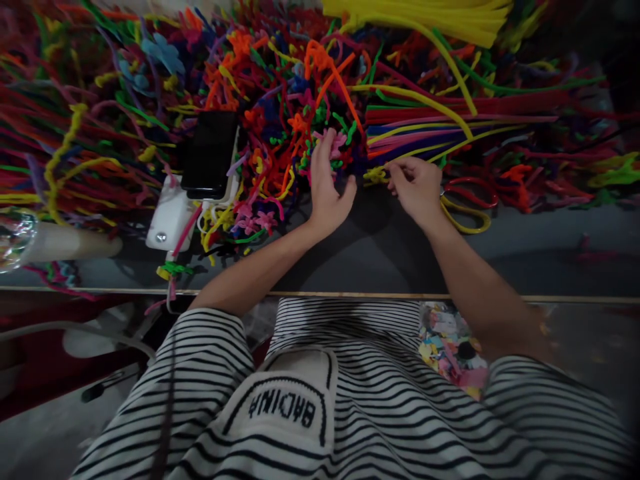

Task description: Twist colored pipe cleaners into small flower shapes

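Pinching the yellow pipe-cleaner flower (375,176) at the pile's near edge, our right hand (418,185) could lose it among the tangled pipe cleaners (270,120) if their fuzz catches. Our left hand (329,193) is open, its fingers extended, beside a pink pipe-cleaner flower (338,141) that a careless sweep could drag out. Scissors (468,230) lie just beside our right wrist, so pulling back could knock them.

Right of the phone (210,150): yellow piece (376,175), partly hidden by right hand (391,177); far right, pink blur (595,255), perhaps scrap. Left: lid (17,241), cut off.
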{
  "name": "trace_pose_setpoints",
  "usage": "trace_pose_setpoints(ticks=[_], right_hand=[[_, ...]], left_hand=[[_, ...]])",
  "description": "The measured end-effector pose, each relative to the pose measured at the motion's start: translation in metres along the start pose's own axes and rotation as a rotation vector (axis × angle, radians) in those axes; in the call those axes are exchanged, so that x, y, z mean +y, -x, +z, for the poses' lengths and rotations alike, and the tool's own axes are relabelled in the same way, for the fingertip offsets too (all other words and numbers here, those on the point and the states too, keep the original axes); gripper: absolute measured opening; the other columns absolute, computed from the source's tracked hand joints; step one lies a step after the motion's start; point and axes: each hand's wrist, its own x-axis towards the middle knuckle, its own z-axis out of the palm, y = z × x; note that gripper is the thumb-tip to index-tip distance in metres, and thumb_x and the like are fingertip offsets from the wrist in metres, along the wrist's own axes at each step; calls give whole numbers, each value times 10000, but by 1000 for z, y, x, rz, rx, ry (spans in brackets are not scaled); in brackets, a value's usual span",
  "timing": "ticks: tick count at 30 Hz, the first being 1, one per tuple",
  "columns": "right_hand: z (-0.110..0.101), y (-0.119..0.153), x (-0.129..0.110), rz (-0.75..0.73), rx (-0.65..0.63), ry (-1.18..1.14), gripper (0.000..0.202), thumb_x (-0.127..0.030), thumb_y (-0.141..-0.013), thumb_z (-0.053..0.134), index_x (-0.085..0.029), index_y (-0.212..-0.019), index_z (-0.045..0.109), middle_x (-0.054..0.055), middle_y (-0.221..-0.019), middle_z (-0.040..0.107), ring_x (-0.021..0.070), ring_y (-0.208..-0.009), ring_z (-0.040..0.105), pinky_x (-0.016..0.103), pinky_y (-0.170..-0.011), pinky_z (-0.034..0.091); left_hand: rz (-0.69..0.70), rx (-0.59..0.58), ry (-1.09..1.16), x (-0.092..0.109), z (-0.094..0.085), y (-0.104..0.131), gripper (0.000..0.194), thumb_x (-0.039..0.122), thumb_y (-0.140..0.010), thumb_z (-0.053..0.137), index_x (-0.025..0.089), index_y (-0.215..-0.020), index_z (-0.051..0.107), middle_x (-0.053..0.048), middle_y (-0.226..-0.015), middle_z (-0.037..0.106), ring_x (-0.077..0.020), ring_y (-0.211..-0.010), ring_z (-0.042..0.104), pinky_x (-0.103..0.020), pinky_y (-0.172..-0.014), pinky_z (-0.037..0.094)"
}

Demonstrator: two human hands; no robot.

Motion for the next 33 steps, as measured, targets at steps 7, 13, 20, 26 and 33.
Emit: trace_pose_setpoints(ticks=[7, 13, 20, 26, 33], right_hand=[[-15, -7, -2, -206, 188, 471, 306, -428, -1004, 506, -230, -1097, 719, 141, -1128, 770, 331, -1122, 709, 562, -1087, 533], [-13, -11, -8, -345, -91, 763, 444, -480, -1002, 530, -289, -1388, 638, 148, -1630, 531, 414, -1573, 371, 723, -1228, 323], [-14, -13, -11, -342, -177, 760, 523, -542, -1017, 498, -286, -1459, 608, 144, -1694, 466, 437, -1583, 358, 760, -1238, 238], [-17, -11, -11, -351, -132, 729, 560, -587, -1053, 397, -294, -1487, 596, 136, -1615, 560, 407, -1545, 429, 703, -1249, 276], [-14, -9, -5, -389, -72, 738, 479, -510, -1079, 375, -280, -1360, 687, 135, -1462, 676, 385, -1437, 547, 670, -1224, 345]], left_hand=[[49, 46, -83, -6, 4, -2, 779, 772, -940, 537, 267, -1533, 533, -154, -1550, 590, -342, -1516, 466, -477, -1307, 334], [38, 58, -91, -14, 5, 0, 741, 728, -971, 520, 285, -1565, 489, -146, -1591, 543, -337, -1539, 431, -480, -1336, 269], [-28, -20, -186, -7, 6, 3, 715, 654, -942, 590, 245, -1526, 539, -166, -1616, 517, -404, -1623, 293, -577, -1354, 174], [-54, -121, -267, 13, 10, 13, 795, 550, -899, 640, 171, -1581, 485, -197, -1714, 414, -423, -1675, 191, -634, -1366, 40], [-76, -189, -399, 35, 2, 13, 746, 550, -957, 593, 206, -1606, 460, -168, -1797, 238, -404, -1710, 71, -667, -1344, 78]])
